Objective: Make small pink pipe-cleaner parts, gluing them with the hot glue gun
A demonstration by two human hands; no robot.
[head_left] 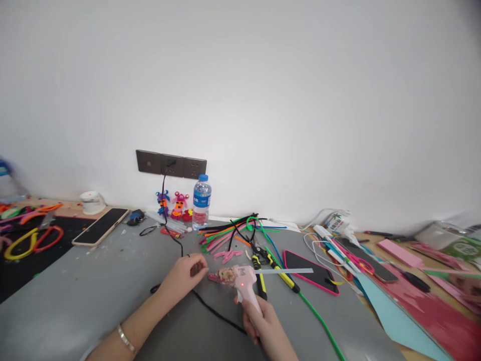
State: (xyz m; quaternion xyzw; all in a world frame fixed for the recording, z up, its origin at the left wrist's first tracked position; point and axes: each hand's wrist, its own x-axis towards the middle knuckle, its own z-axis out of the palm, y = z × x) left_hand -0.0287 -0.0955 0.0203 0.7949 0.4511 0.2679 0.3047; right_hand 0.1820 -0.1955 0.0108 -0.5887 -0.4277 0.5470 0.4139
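The right grip (pixel 263 321) holds a pink glue gun (pixel 240 278) over the grey table (pixel 93 281). Its nozzle points at the left grip (pixel 184 276), whose fingers curl just beside it. A glue stick (pixel 285 271) juts from the gun's back. Pipe cleaners (pixel 225 233) lie beyond.

I log the glue gun (pixel 242 281) as pale pink, with one small red lamp dot on its side. Its glue stick (pixel 289 271) is milky white and its cord (pixel 218 313) black. Mat (pixel 93 281): grey, speckled with pale flecks. Pliers (pixel 286 281): yellow and black handles. Pipe cleaners (pixel 229 231): green, orange, pink, black and blue, mixed. I read the pink-rimmed phone (pixel 310 271) as black-faced; the beige-rimmed phone (pixel 100 225) likewise. Bottle (pixel 202 200): clear, blue cap, blue label. Paper sheet (pixel 391 311) light blue; red sheet (pixel 432 311) plain. Wall (pixel 263 75) white. Bracelet (pixel 126 340) silver.
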